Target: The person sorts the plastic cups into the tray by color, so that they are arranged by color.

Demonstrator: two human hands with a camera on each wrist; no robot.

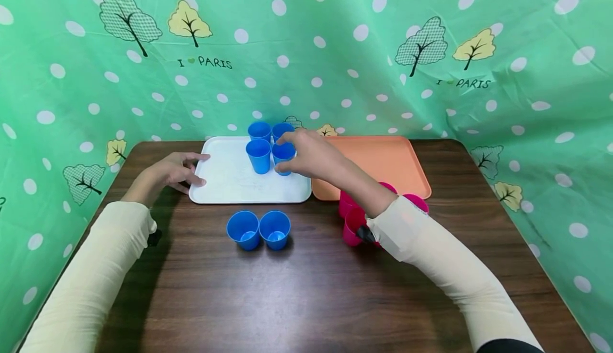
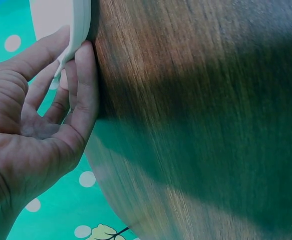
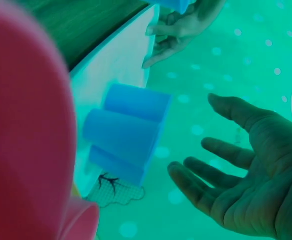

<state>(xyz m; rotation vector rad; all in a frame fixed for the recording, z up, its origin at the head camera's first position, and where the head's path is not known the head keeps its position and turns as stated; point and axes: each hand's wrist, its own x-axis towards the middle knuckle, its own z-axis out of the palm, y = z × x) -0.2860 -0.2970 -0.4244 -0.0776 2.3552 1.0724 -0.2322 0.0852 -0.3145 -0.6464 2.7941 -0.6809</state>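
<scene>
Pinching the rim of the white tray (image 1: 222, 177), the left hand (image 1: 174, 172) has thumb above and fingers below. The right hand (image 1: 311, 153), fingers spread, is beside the closest of four blue cups (image 1: 259, 157) on that tray. Between the hands, nearer the body, two others (image 1: 243, 230) stand on the bench (image 1: 287, 300). A left-hand tug could topple the tightly grouped cups; lowering the right wrist might knock the pink cups (image 1: 352, 227) beneath it.

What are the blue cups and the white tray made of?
The blue cups look like smooth plastic: one even colour, soft shine inside. The white tray seems hard plastic too, with rounded corners and a raised rim, though coated metal could look alike.
</scene>
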